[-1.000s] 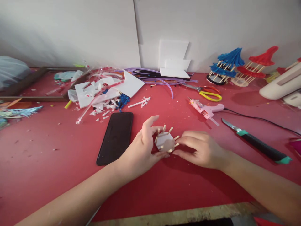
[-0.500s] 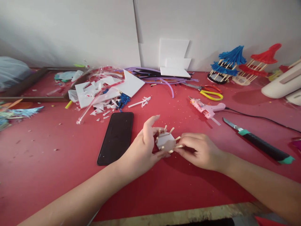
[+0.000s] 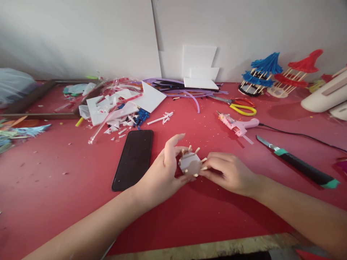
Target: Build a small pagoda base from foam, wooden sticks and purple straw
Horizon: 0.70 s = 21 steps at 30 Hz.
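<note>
A small white disc with several wooden sticks standing round its rim is held just over the red tabletop. My left hand grips it from the left, with the thumb and fingers about its edge and one finger raised. On the right side, my right hand pinches one of the pale sticks at the rim. The lower parts of the sticks and the disc's underside are hidden. Left of my left hand lies a black phone.
A pink glue gun, a green-and-black cutter knife and yellow-handled scissors lie on the right. Behind them stand a blue model and a red model. White scraps heap up at back left, near a brown frame.
Both hands keep nearly the same grip on the white disc. The right hand's fingertips and the stick have shifted very slightly left; the whole view has moved a little.
</note>
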Each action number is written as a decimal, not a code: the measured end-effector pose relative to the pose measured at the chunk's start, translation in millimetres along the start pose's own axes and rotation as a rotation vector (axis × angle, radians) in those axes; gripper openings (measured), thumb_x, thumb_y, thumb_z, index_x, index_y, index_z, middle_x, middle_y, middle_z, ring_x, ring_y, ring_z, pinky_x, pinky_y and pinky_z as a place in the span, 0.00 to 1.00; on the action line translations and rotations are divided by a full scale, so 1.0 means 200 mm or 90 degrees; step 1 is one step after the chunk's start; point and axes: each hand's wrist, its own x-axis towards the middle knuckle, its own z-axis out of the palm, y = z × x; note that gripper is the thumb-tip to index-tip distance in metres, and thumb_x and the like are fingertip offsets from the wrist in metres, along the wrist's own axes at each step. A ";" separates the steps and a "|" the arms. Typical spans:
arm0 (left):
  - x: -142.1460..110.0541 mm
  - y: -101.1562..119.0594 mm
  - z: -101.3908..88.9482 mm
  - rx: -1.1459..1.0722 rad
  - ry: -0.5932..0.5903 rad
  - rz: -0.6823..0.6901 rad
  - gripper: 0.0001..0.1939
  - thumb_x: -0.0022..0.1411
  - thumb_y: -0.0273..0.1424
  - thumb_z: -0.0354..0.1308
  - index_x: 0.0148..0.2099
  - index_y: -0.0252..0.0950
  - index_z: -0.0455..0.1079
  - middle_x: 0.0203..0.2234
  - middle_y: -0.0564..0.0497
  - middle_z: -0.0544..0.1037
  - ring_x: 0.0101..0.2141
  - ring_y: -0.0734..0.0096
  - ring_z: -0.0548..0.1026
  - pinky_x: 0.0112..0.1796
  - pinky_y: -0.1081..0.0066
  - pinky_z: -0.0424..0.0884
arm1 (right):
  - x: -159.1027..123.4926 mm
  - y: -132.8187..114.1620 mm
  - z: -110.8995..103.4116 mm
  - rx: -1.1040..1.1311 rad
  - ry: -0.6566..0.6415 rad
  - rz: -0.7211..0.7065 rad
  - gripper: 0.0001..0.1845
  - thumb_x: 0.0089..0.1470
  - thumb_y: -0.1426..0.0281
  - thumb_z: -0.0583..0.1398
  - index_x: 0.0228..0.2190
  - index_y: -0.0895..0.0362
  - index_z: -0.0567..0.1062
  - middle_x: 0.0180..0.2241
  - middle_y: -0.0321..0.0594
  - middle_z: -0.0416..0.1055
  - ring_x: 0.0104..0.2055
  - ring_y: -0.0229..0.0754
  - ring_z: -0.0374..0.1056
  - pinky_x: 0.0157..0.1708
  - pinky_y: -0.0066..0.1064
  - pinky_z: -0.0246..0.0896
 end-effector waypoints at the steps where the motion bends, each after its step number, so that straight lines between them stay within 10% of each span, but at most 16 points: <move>1: 0.00 0.00 0.00 0.010 0.014 0.013 0.46 0.55 0.27 0.65 0.65 0.38 0.38 0.50 0.37 0.70 0.50 0.56 0.73 0.47 0.55 0.75 | 0.00 0.00 -0.01 0.017 0.011 -0.007 0.06 0.58 0.67 0.60 0.32 0.58 0.71 0.29 0.38 0.69 0.30 0.36 0.65 0.31 0.27 0.59; 11: 0.01 0.02 -0.02 0.038 0.096 0.189 0.45 0.57 0.22 0.62 0.66 0.36 0.34 0.56 0.29 0.64 0.57 0.51 0.67 0.53 0.49 0.69 | 0.02 -0.02 -0.04 0.252 0.068 0.266 0.13 0.60 0.61 0.56 0.34 0.57 0.74 0.24 0.34 0.68 0.22 0.32 0.61 0.20 0.25 0.56; 21: -0.01 0.03 -0.02 0.015 0.067 0.178 0.46 0.57 0.19 0.60 0.67 0.44 0.34 0.59 0.33 0.59 0.58 0.50 0.65 0.53 0.47 0.70 | 0.04 -0.01 -0.03 0.293 0.030 0.288 0.10 0.57 0.62 0.60 0.32 0.57 0.76 0.28 0.39 0.75 0.27 0.37 0.70 0.25 0.27 0.66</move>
